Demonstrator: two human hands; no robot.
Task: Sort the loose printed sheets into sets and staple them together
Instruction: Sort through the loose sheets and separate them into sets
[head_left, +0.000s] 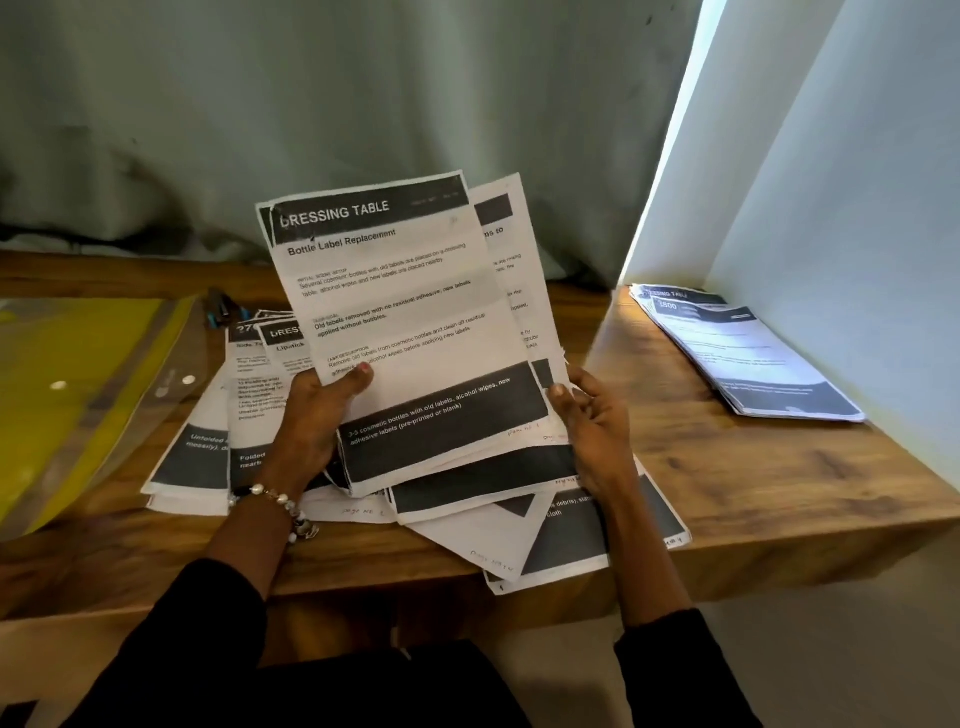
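Note:
My left hand grips a fan of printed sheets by the lower left edge, thumb on the front page headed "DRESSING TABLE". My right hand holds the lower right edge of the sheets behind it, fingers curled round the paper. The fan is raised and tilted above the wooden table. More loose sheets lie spread under my hands, and another overlapping pile lies to the left. A dark stapler with blue parts lies behind the left pile, partly hidden.
A neat stack of printed sheets lies at the right by the white wall. A yellow and clear plastic folder covers the table's left part. A grey curtain hangs behind. Some sheets overhang the table's front edge.

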